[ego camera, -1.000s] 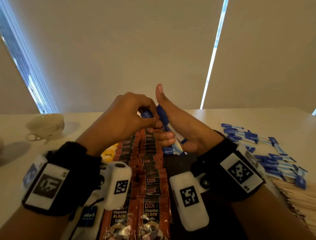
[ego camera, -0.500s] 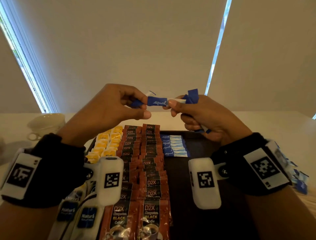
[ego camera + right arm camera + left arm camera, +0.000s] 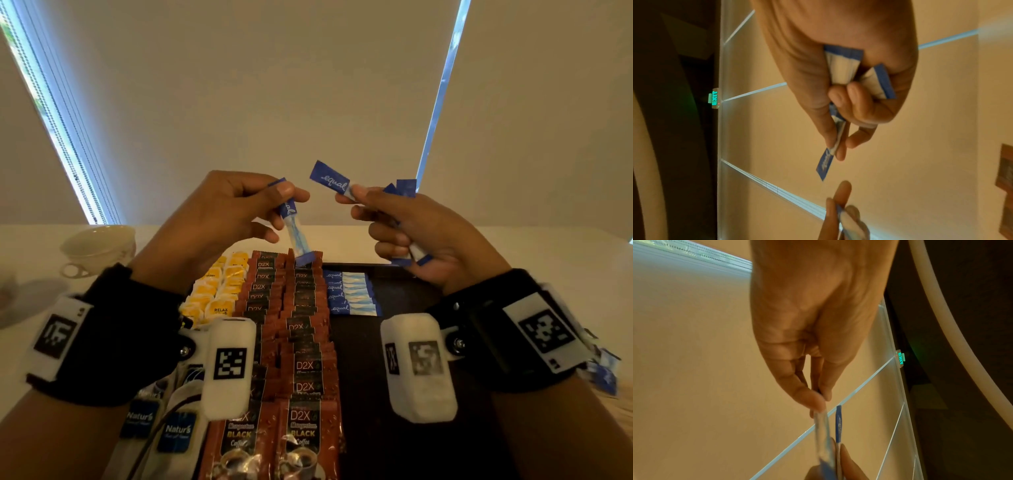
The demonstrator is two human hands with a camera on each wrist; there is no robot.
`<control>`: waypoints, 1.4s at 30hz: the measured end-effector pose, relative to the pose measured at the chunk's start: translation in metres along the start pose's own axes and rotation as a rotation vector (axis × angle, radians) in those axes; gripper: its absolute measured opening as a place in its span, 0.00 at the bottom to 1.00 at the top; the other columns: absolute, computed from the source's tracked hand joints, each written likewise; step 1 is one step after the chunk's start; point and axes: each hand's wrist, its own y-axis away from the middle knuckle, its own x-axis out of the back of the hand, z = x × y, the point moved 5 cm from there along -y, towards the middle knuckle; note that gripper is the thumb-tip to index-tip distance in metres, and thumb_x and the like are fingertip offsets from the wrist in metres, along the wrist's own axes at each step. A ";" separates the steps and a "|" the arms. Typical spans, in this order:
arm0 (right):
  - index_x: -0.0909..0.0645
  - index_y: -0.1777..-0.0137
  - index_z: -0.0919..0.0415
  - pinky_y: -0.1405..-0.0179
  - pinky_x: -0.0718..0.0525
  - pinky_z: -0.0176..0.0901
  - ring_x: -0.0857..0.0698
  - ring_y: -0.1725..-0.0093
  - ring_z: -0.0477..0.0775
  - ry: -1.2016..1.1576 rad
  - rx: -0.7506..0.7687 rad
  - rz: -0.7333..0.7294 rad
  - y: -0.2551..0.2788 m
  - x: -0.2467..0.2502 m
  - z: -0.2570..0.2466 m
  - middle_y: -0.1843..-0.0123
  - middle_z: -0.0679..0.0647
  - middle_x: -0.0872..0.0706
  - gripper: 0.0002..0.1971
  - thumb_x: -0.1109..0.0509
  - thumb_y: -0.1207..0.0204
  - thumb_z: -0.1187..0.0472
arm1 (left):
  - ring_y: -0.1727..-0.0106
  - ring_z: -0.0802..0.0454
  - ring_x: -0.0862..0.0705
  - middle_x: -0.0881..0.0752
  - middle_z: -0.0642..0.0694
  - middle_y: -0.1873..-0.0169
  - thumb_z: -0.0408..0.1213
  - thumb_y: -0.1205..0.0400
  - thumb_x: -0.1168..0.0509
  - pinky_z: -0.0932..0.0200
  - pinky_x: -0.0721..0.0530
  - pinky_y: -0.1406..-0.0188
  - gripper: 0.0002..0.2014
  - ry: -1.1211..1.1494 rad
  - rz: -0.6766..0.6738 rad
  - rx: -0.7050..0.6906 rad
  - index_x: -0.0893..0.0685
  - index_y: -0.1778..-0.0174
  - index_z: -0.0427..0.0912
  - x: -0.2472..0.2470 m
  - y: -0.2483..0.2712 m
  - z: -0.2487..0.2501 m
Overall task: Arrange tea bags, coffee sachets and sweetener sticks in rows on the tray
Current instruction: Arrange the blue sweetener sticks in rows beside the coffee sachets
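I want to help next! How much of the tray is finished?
Mostly done: yellow tea bags and brown coffee sachets lie in rows on the tray, plus a short row of blue sweetener sticks. In hand: the left hand pinches one stick, the right hand holds several. Left: those, and loose sticks off the tray.
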 end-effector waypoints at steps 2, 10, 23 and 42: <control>0.12 0.53 0.58 0.86 0.43 0.30 0.40 0.85 0.41 -0.056 -0.025 -0.011 -0.002 -0.007 0.005 0.68 0.47 0.18 0.11 0.33 0.22 0.53 | 0.65 0.59 0.14 0.10 0.53 0.65 0.36 0.19 0.37 0.69 0.16 0.67 0.08 0.054 -0.003 0.005 0.12 0.51 0.42 -0.002 0.000 0.000; 0.16 0.62 0.56 0.85 0.40 0.32 0.40 0.83 0.42 0.023 0.015 0.069 -0.003 -0.021 0.015 0.64 0.54 0.18 0.10 0.29 0.24 0.51 | 0.62 0.53 0.09 0.09 0.46 0.66 0.34 0.23 0.33 0.66 0.13 0.66 0.04 0.112 0.055 -0.039 0.15 0.54 0.40 -0.002 0.000 0.001; 0.16 0.55 0.65 0.88 0.37 0.30 0.38 0.85 0.42 0.164 0.091 0.156 0.001 -0.009 0.007 0.67 0.53 0.13 0.10 0.30 0.23 0.57 | 0.64 0.56 0.11 0.11 0.43 0.60 0.32 0.19 0.35 0.66 0.13 0.67 0.03 0.090 0.206 -0.057 0.17 0.53 0.39 0.007 -0.002 -0.004; 0.18 0.63 0.63 0.87 0.36 0.30 0.38 0.86 0.41 0.218 0.152 0.267 0.002 0.000 0.002 0.82 0.44 0.21 0.06 0.28 0.25 0.64 | 0.65 0.57 0.11 0.13 0.42 0.60 0.31 0.20 0.34 0.65 0.12 0.68 0.04 0.030 0.250 -0.095 0.18 0.51 0.36 0.008 -0.002 0.000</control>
